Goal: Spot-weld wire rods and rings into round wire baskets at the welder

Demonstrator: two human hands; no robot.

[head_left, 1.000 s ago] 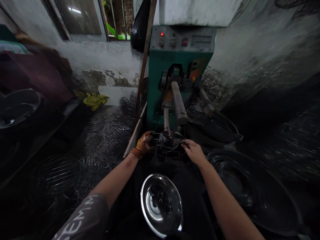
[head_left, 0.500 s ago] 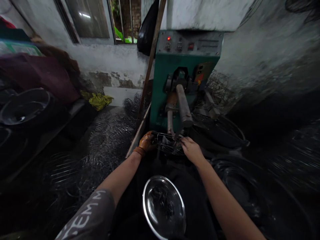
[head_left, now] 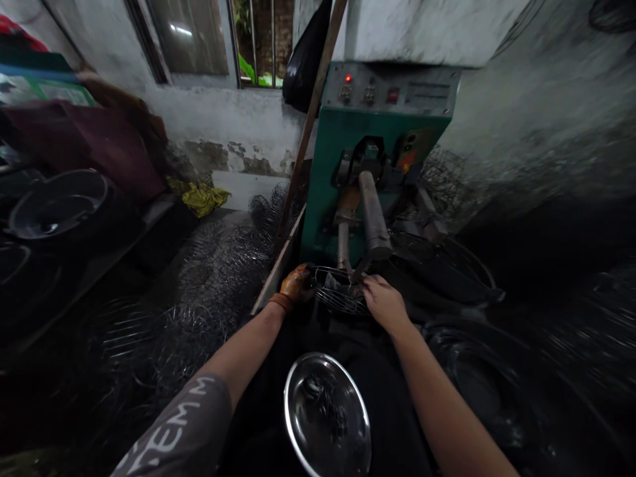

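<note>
A small round wire basket (head_left: 334, 291) sits under the two metal arms (head_left: 373, 215) of a green machine (head_left: 382, 142). My left hand (head_left: 296, 285), in an orange-brown glove, grips the basket's left rim with closed fingers. My bare right hand (head_left: 381, 301) pinches the basket's right side, close to the tip of the thicker arm. A shiny steel bowl (head_left: 325, 414) with dark bits inside lies in my lap, between my forearms.
Heaps of wire baskets (head_left: 209, 278) cover the floor at left and behind the machine. Dark round basins (head_left: 477, 377) stand at right, another basin (head_left: 54, 209) at far left. A wooden pole (head_left: 313, 112) leans by the machine; a yellow rag (head_left: 201, 197) lies by the wall.
The view has shifted slightly. My right hand has slid a little to the left along the basket, toward the machine's arm tip. My left hand keeps its grip.
</note>
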